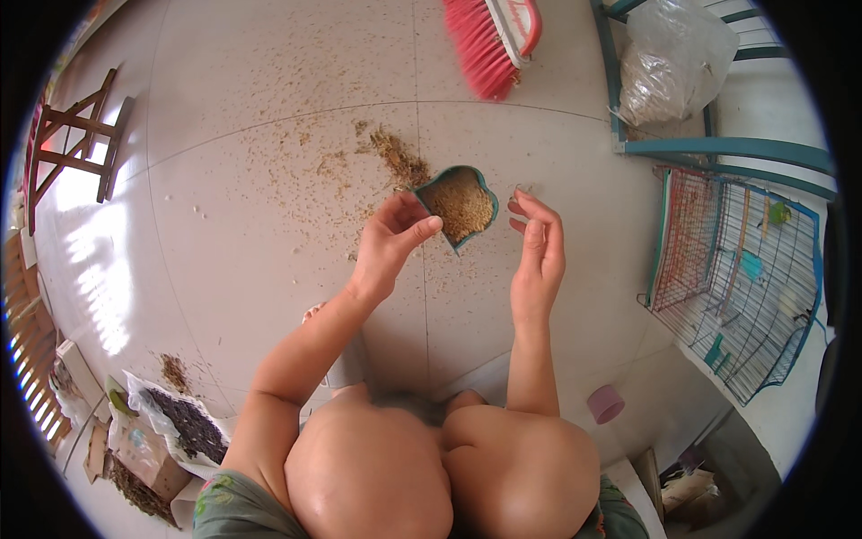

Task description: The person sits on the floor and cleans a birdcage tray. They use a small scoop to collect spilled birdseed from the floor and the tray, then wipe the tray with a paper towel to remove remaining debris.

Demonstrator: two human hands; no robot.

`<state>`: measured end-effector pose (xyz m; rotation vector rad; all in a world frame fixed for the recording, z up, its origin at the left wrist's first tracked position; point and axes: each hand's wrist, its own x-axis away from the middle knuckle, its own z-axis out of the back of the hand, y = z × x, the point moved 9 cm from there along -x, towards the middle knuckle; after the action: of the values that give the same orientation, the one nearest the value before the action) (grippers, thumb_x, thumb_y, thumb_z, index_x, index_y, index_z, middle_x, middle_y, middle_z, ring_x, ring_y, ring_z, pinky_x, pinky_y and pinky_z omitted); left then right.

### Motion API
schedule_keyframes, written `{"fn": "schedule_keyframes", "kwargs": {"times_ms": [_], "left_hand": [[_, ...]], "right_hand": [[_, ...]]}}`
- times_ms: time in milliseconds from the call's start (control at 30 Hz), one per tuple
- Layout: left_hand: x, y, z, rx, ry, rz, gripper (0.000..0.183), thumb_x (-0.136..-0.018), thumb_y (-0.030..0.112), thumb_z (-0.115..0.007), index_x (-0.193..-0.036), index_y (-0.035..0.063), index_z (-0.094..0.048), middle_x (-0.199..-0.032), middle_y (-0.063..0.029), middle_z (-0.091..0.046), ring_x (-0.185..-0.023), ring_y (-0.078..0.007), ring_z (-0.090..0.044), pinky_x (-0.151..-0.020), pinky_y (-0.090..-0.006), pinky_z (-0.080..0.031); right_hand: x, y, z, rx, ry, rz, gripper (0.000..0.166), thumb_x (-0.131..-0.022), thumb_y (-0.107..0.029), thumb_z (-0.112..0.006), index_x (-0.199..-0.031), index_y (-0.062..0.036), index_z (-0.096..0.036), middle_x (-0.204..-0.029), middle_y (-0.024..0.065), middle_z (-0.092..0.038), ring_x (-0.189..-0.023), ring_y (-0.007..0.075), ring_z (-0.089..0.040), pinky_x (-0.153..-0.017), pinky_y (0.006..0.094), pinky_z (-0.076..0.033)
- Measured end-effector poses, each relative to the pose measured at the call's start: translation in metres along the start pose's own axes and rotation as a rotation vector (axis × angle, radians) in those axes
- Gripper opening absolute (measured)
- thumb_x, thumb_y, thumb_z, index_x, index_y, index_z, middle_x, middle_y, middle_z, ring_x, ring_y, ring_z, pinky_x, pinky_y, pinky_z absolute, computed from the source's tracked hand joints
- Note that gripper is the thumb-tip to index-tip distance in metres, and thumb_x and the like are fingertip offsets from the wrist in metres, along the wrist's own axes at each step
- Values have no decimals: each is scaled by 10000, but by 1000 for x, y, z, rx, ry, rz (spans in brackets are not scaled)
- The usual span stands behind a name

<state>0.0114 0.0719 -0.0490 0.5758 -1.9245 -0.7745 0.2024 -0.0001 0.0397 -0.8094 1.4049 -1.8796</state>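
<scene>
My left hand (390, 239) grips the left rim of a small green feeder cup (495, 197), the thumb over its edge. Tan seed or husks (465, 210) fill much of the cup. Just right of it my right hand (539, 246) is raised with fingers apart and slightly curled, holding nothing and not touching the cup. Behind the cup lies a heap of brown debris (399, 153) on the tiled floor (222, 236). Loose husks (303, 151) are scattered over the tiles to its left.
A red-bristled broom head (481, 50) lies at the top. On the right stand a wire birdcage (737, 283) with a green bird (779, 213) and a teal frame (727, 146) with a clear plastic bag (673, 67). A pink cup (606, 404) stands lower right; a wooden folding stool (81, 145), far left.
</scene>
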Motion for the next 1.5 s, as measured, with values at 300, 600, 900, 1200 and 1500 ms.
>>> {"fn": "schedule_keyframes", "kwargs": {"times_ms": [300,600,900,1200,1500], "left_hand": [[19,8,-42,138,-318,92,419,-887,284,-782,-1196,74,-592,-997,46,-596,-824,-46,-490,-687,-214,-388],[30,10,-57,330,-380,95,612,-839,372,-822,-1311,73,-573,-1003,69,-588,-768,-39,-439,-643,-214,-344],[32,11,-58,348,-401,76,631,-826,394,-831,-1307,79,-571,-1003,76,-593,-773,-33,-449,-641,-215,-338],[35,8,-61,365,-425,95,701,-817,440,-829,-1344,76,-546,-1060,62,-614,-817,-35,-471,-661,-219,-349],[37,6,-62,377,-441,118,731,-819,452,-824,-1371,71,-535,-1149,46,-633,-875,-32,-511,-683,-213,-372]], "right_hand": [[4,-19,-4,-156,-25,88,418,-1117,-333,-324,-1261,-3,-537,-1331,143,-616,-1157,211,-608,-1001,355,-481],[5,-49,-8,-125,-48,228,541,-1100,-449,-317,-1243,24,-537,-1300,175,-622,-1106,193,-613,-946,317,-488],[7,-56,-7,-93,-46,242,547,-1098,-451,-323,-1237,31,-542,-1293,166,-624,-1017,158,-624,-891,281,-492],[9,-60,-5,-62,-42,286,546,-1096,-450,-331,-1236,28,-553,-1283,164,-625,-977,152,-617,-852,275,-489],[11,-58,-6,-72,-51,256,536,-1100,-444,-324,-1241,21,-549,-1288,162,-619,-1013,159,-609,-867,284,-485]]}}
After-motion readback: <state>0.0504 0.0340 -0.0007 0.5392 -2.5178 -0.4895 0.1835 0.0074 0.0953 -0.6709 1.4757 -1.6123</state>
